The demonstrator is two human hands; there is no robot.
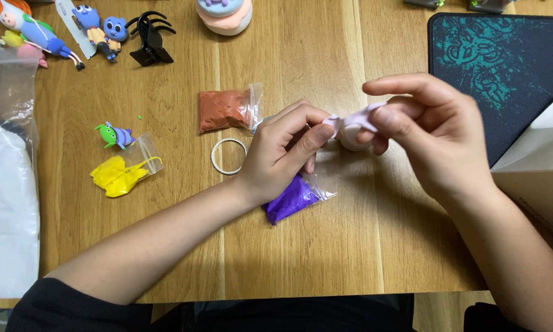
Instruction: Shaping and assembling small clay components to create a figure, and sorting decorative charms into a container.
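Two hands pinch a pale lilac clay lump (350,132) above the wooden table (362,246).

The left hand (282,150) grips its left end between thumb and fingers; the right hand (430,135) pinches its right side, fingers curled. Beneath lies a purple clay bag (292,200); a reddish-brown clay bag (227,109) sits just left, a yellow clay bag (122,172) farther left.

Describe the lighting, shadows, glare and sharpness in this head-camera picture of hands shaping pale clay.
Head view: soft, even light on the wooden table; faint shadows beneath the left hand and right hand; mild sheen on the purple clay bag; the pale clay piece looks slightly soft, the edges mostly sharp.
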